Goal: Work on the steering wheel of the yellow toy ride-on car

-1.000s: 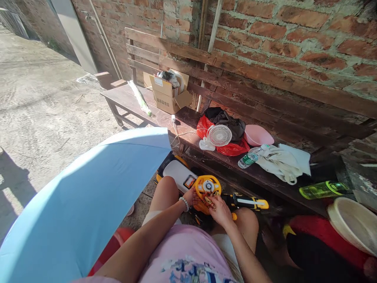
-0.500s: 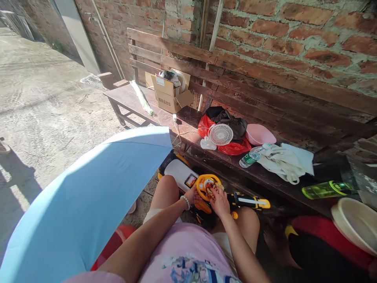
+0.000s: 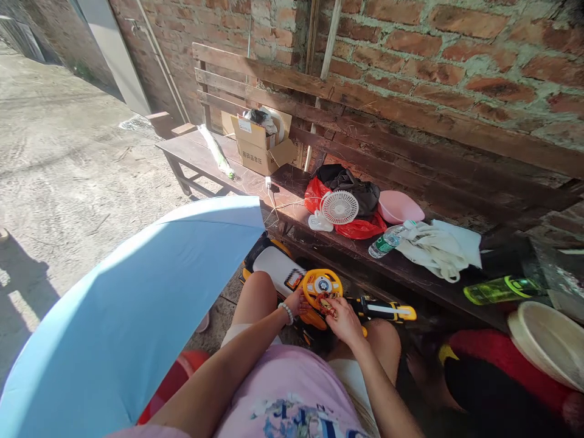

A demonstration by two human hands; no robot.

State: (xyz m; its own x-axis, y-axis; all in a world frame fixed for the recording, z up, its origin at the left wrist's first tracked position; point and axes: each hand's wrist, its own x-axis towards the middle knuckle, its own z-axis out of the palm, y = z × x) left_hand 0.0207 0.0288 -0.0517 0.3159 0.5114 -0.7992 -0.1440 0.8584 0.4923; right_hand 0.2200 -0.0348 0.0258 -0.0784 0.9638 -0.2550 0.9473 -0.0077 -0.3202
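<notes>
A toy vehicle (image 3: 274, 263) in white, black and yellow stands by my knees, with a yellow steering wheel (image 3: 335, 278) on it. My left hand (image 3: 296, 302), with a beaded bracelet on the wrist, is at the wheel's left rim, its fingers partly hidden. At the wheel's lower right, my right hand (image 3: 343, 317) has its fingers closed round a small reddish-brown and pale bundle (image 3: 325, 303), too small to make out. The wheel's round centre shows above the bundle.
A wooden bench (image 3: 182, 145) holds a cardboard box (image 3: 250, 149), white fan (image 3: 340, 207), pink bowl (image 3: 399, 207), water bottle (image 3: 385, 245), cloth (image 3: 431, 249) and green bottle (image 3: 495, 291). A blue umbrella (image 3: 137, 292) spreads at left; beige basins (image 3: 547, 340) are at right.
My right hand has shifted slightly down and right with the bundle, so the wheel's centre now shows. My left hand stays at the rim. The view has turned slightly.
</notes>
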